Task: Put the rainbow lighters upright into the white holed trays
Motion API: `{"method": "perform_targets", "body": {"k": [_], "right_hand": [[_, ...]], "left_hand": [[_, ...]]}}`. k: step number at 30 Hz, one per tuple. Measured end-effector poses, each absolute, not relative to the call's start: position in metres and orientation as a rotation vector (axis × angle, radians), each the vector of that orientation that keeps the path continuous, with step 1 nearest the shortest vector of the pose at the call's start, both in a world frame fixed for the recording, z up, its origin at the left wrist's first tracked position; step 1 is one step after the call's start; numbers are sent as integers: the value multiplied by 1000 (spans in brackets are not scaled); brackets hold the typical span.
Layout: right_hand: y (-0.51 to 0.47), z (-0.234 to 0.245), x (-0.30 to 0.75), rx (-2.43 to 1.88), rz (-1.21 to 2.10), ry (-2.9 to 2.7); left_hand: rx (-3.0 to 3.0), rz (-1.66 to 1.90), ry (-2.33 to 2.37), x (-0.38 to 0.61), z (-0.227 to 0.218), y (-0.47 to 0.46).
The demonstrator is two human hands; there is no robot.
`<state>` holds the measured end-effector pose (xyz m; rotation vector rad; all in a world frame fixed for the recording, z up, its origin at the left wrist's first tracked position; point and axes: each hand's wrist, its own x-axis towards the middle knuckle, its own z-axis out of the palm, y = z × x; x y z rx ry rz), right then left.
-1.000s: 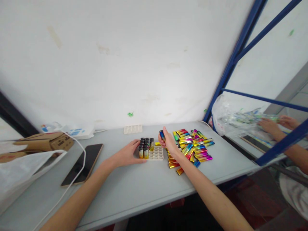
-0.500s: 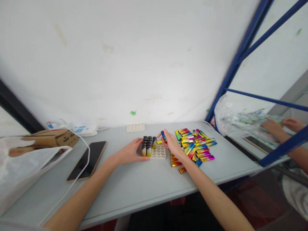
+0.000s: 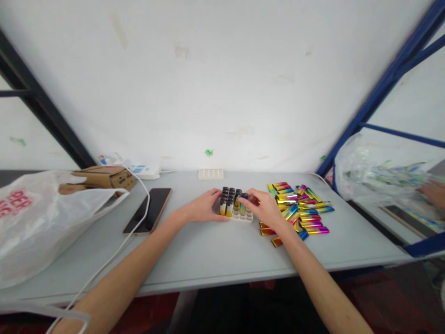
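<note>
A white slotted tray (image 3: 246, 216) sits mid-table, its left part filled with several upright lighters (image 3: 227, 200) with black tops. My left hand (image 3: 200, 208) rests against the tray's left side, fingers curled round it. My right hand (image 3: 266, 207) is at the tray's right side, pinching a lighter (image 3: 243, 200) that stands upright in a slot. A heap of several rainbow-coloured lighters (image 3: 301, 208) lies on the table just right of my right hand.
A second empty white tray (image 3: 210, 174) lies by the wall. A phone (image 3: 150, 215) with a white cable, a cardboard box (image 3: 104, 177), a power strip (image 3: 141, 170) and a white plastic bag (image 3: 38, 222) are at left. Another person's hand (image 3: 431, 193) works at a clear bag (image 3: 375, 176) at right.
My right hand carried the lighter from above the heap leftward and down into the tray. The camera view has swung to the left.
</note>
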<state>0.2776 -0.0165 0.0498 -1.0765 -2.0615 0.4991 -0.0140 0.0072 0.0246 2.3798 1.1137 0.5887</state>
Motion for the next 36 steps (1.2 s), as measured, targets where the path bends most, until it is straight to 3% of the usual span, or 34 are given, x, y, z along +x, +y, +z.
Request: {"method": "perform_targets", "body": {"k": [11, 16, 20, 27, 36], "right_hand": [[-4, 42, 283, -1033, 398, -2305], [1, 45, 271, -1270, 124, -2413], [1, 47, 272, -1340, 173, -2425], [19, 54, 366, -1360, 125, -2130], [31, 38, 436, -1383, 218, -2325]], "left_hand": [[2389, 593, 1104, -13, 27, 6], [2391, 582, 1121, -14, 27, 7], [2382, 588, 1138, -15, 26, 9], [2369, 576, 1154, -14, 25, 11], [2377, 636, 1122, -15, 24, 11]]}}
